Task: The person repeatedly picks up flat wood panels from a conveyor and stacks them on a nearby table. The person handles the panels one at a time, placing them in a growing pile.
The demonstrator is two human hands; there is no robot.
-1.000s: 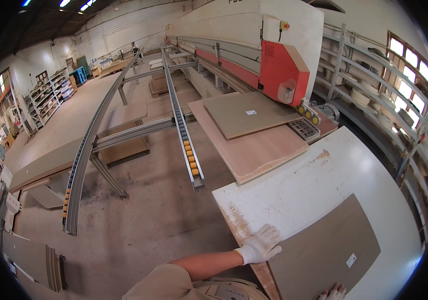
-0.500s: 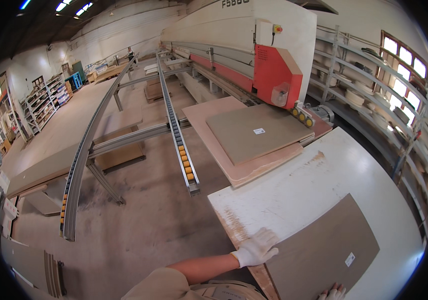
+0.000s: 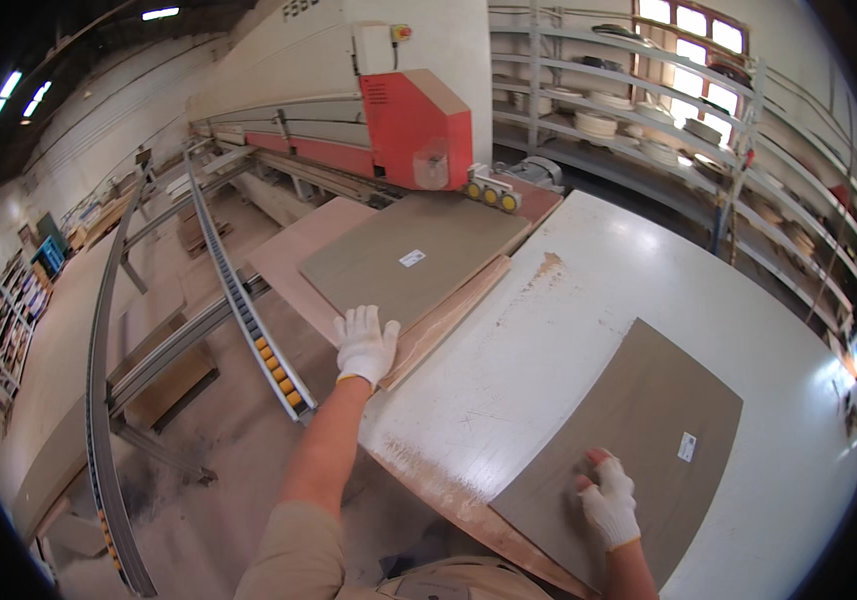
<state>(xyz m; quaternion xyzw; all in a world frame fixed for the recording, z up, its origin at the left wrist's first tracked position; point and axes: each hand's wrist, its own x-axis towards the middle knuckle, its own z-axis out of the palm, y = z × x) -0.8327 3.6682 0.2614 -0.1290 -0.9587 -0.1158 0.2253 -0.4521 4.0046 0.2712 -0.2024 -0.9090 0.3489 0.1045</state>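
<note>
My left hand, in a white glove, reaches forward with fingers spread at the near corner of a grey-brown board. That board carries a small white label and lies on a pinkish-brown base board beside the machine. A second grey-brown board, also labelled, lies on the white tabletop. Over its near part is my right hand, gloved with bare fingertips showing. Its fingers are loosely bent and apart, with nothing seen in them; whether it touches the board I cannot tell.
Ahead stands a long white machine with a red end cover and yellow rollers. Roller rails run away on the left. Metal shelves with stacked coils line the right wall under a window.
My left hand has moved forward from the near board's edge to the far board's corner. My right hand has come further into view over the near board. The view has turned right.
</note>
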